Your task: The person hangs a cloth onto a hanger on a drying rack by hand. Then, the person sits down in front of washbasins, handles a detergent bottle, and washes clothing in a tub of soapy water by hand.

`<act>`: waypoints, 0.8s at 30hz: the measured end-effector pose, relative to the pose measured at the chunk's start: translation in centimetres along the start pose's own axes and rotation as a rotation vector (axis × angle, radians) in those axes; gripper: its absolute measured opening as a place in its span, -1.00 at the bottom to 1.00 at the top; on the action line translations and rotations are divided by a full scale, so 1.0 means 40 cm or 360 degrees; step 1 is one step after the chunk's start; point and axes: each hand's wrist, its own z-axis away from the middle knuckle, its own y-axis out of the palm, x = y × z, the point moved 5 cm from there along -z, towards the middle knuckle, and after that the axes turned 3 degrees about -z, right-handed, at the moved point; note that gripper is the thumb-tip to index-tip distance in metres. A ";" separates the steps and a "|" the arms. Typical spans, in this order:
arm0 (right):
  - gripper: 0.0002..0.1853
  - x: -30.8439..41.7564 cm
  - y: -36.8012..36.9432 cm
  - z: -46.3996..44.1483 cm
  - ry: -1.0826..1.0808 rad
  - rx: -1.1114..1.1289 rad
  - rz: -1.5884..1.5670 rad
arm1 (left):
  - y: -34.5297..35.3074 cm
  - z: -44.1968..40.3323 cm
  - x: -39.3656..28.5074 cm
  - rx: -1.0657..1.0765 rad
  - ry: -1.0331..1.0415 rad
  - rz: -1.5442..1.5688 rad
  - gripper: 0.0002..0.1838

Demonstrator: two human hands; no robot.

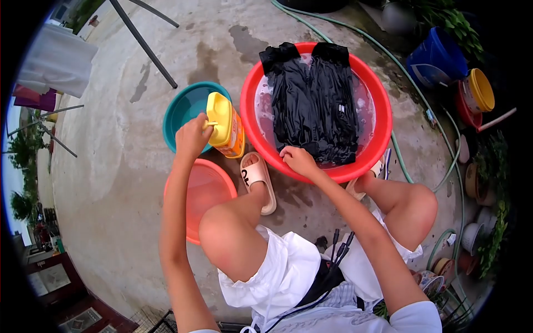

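A wet black garment (313, 105) with small white lettering lies spread over a red basin (383, 111) of sudsy water. My right hand (300, 162) is at the basin's near rim, by the garment's lower edge, its fingers curled; whether they pinch anything is too small to tell. To the left, my left hand (193, 135) is closed around the small yellow handle of a tool or cap at the side of a yellow container (221, 121) with an orange label. That container stands between the red basin and a teal basin (172, 125) holding water.
A pink basin (208, 194) sits near my left knee. Green hoses (413, 83) run along the right, beside blue (436, 58) and yellow (478, 91) buckets and potted plants. Dark metal poles (145, 47) stand upper left, near a hanging white cloth (58, 58).
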 end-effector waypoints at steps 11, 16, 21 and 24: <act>-0.01 0.196 -0.018 0.047 -0.0313 -0.0263 -0.0607 | -0.090 -0.085 -0.315 -0.0168 0.0407 -0.0264 -0.56; 0.14 0.194 -0.058 0.072 -0.0385 -0.0736 0.0065 | -0.037 -0.089 -0.402 0.0024 0.0426 -0.0302 -0.51; 0.15 0.188 -0.084 0.061 -0.0390 -0.0836 -0.0028 | -0.036 -0.086 -0.456 0.0080 0.0496 -0.0257 -0.50; 0.10 0.177 -0.081 0.049 -0.0277 -0.0854 -0.0236 | -0.036 -0.077 -0.498 0.0092 0.0585 -0.0255 -0.47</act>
